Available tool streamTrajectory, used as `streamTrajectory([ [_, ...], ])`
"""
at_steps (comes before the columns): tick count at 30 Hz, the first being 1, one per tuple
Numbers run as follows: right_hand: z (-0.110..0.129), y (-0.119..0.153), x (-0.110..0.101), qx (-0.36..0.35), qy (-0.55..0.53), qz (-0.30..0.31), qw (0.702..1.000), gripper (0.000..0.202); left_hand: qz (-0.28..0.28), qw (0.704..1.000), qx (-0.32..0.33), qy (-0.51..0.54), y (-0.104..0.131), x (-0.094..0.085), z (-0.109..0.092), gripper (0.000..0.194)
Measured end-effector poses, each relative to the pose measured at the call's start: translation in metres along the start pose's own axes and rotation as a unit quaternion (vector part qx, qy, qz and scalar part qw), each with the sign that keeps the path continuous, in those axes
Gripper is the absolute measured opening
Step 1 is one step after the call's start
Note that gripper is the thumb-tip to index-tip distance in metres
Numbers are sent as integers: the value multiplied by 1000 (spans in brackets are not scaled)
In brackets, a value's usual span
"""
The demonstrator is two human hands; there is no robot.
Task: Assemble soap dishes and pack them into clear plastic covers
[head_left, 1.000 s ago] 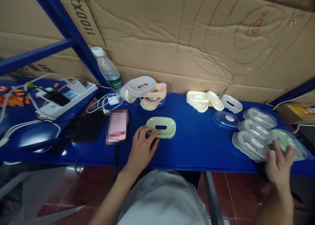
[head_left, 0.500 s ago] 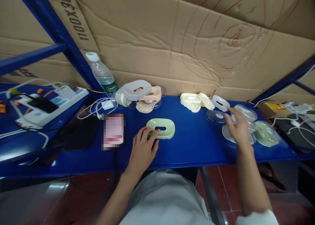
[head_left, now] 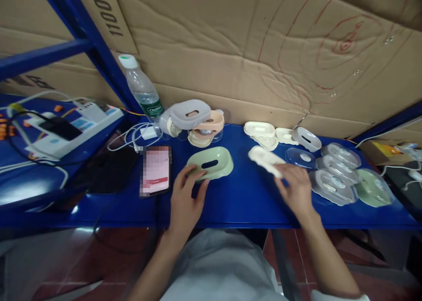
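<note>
My left hand (head_left: 189, 189) grips the near left edge of a pale green oval tray (head_left: 221, 162) with a slot in its floor; the tray is tilted. In my right hand (head_left: 295, 186) is a cream-coloured plastic piece (head_left: 265, 158), pinched at its right end above the blue table (head_left: 244, 195). Behind it lie other cream pieces (head_left: 260, 128) and a grey slotted piece (head_left: 308, 138). To the right of my right hand are several clear lids (head_left: 332, 186) and a green piece under a clear cover (head_left: 374, 189).
Grey (head_left: 190, 114) and peach slotted pieces (head_left: 214, 121) are stacked at the back, beside a water bottle (head_left: 143, 88). A phone (head_left: 160, 169), a white cable (head_left: 127, 138) and a power strip (head_left: 79, 134) lie left. Cardboard (head_left: 204, 41) walls the back.
My right hand has come left from beside the clear lids and now holds a cream piece. The green tray, flat before, is now raised and tilted in my left hand.
</note>
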State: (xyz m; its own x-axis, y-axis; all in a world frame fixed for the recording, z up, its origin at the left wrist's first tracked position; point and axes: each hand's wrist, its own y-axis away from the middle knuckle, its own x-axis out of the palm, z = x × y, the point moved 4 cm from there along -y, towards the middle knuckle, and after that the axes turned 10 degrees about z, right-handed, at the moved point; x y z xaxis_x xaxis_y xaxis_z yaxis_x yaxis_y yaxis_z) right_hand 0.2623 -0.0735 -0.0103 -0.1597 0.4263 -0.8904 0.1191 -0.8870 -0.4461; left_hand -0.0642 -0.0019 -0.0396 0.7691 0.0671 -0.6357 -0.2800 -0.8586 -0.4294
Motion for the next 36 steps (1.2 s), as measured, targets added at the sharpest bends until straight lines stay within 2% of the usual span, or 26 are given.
streamTrajectory([
  [2,31,13,13,-78,-43,54,995,30,-18,1000,16,-11,-1,-5,-8,19],
  [5,57,20,33,-117,-132,130,976,35,5,998,52,-34,-3,1,-21,19],
  [7,58,20,39,-89,-193,148,966,34,33,995,71,-58,-2,11,-29,18],
  [9,52,21,39,-28,-234,138,962,41,58,992,78,-82,1,22,-36,18],
  [11,45,23,37,32,-250,121,960,61,79,988,80,-102,3,32,-42,18],
  [13,42,23,37,47,-247,127,959,80,101,983,93,-120,4,38,-47,19],
  [14,43,23,38,35,-240,138,960,79,116,980,102,-128,3,41,-48,19],
  [16,46,22,42,0,-217,156,964,62,153,971,121,-138,2,44,-48,19],
  [19,51,24,48,-28,-172,143,974,43,209,956,150,-139,1,48,-39,24],
  [23,56,25,45,-46,-134,145,979,45,220,956,149,-125,4,47,-29,29],
  [26,42,10,32,-65,-134,171,974,51,199,965,128,-112,5,44,-27,25],
  [28,16,-10,23,-23,-95,167,981,53,185,971,111,-105,4,41,-26,20],
  [29,-1,-19,19,23,-55,155,986,55,180,973,102,-100,3,41,-24,18],
  [30,-18,-28,15,84,-4,139,987,59,176,976,92,-94,3,40,-22,17],
  [32,-45,-35,13,214,83,126,965,67,169,980,72,-80,3,39,-18,17],
  [34,-52,-29,20,292,111,165,935,71,163,982,59,-68,3,40,-15,18],
  [36,-39,-16,29,273,81,220,933,71,162,984,52,-62,4,40,-13,19],
])
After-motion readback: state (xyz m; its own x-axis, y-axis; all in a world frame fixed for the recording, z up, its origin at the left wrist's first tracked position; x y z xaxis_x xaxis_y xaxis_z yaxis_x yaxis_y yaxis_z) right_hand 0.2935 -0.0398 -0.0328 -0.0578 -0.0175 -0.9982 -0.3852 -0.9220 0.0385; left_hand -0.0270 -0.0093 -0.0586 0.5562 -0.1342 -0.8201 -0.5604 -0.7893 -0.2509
